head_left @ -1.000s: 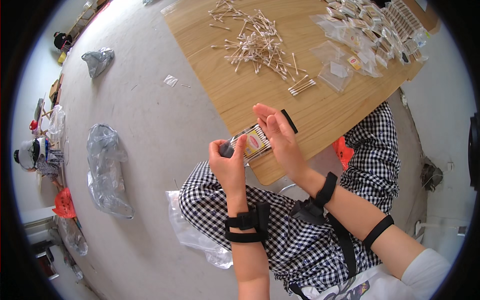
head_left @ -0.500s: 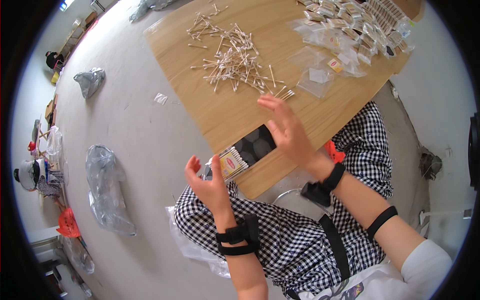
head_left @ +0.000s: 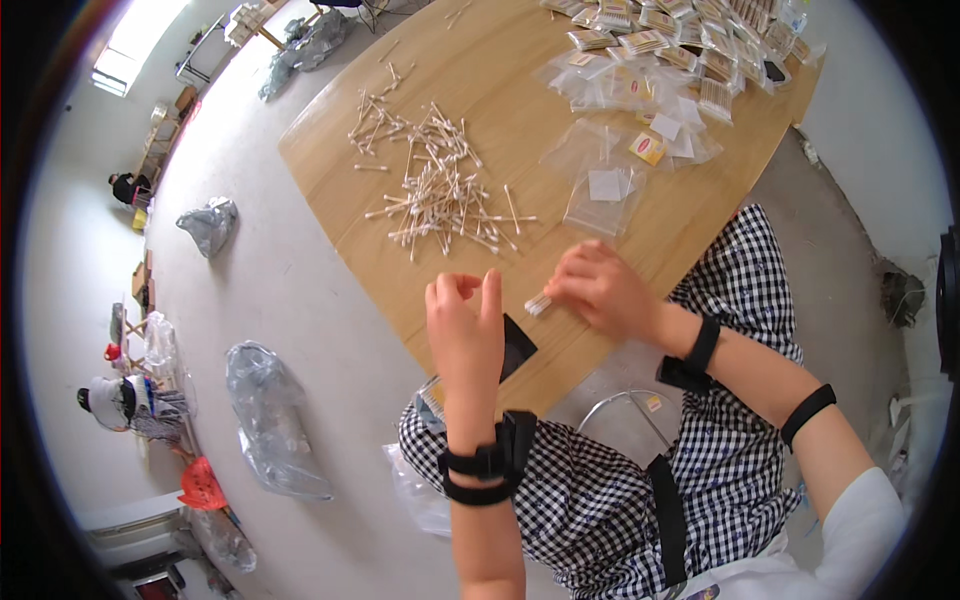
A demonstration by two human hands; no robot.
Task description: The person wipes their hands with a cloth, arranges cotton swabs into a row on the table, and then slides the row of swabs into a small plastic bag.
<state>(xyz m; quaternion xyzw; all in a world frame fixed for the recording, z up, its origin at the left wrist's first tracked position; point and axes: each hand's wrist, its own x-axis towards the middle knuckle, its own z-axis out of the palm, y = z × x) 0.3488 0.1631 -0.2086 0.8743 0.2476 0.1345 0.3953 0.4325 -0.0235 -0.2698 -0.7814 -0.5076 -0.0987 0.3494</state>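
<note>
My right hand is closed in a pinch around a small bunch of cotton swabs, their white tips poking out beyond the fingertips. To its left, my left hand is raised above the table's near edge with thumb and fingers apart and nothing visible between them. Under and beside that hand lies a flat black piece, mostly covered by the hand. A small packet of swabs shows only as an edge behind the left wrist. Farther out, a loose pile of cotton swabs is scattered over the wooden table.
Clear plastic bags with small white and yellow cards lie right of the pile. Filled swab packets are heaped at the far right. Grey plastic bags lie on the floor to the left, where another person also appears.
My right hand has come back from the pile's near edge with a few swabs pinched in it. My left hand has moved up and right, now covering the packet and much of the black piece.
</note>
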